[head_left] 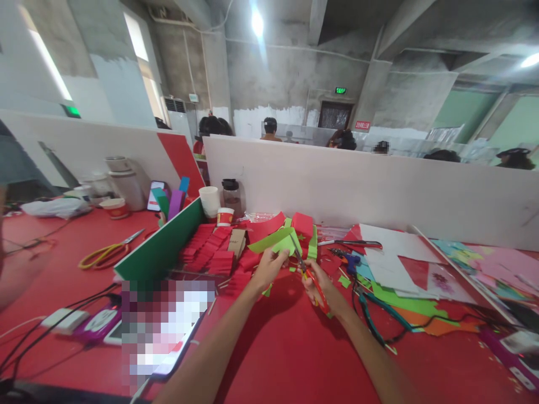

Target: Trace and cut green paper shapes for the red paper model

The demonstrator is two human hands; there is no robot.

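Observation:
My left hand pinches a sheet of light green paper above the red tabletop. In my right hand is a pair of scissors with red handles, its blades reaching up to the right edge of the green paper. Whether the blades are cutting at this instant is hard to make out. Small green scraps lie to the right of my hands. Behind the sheet are stacks of red paper pieces, and more red pieces lie to the left.
A green divider stands left, with yellow-handled scissors beyond it. A lit phone lies front left. To the right are a blue glue gun, teal-handled pliers and white sheets. Paper cups and a bottle stand behind.

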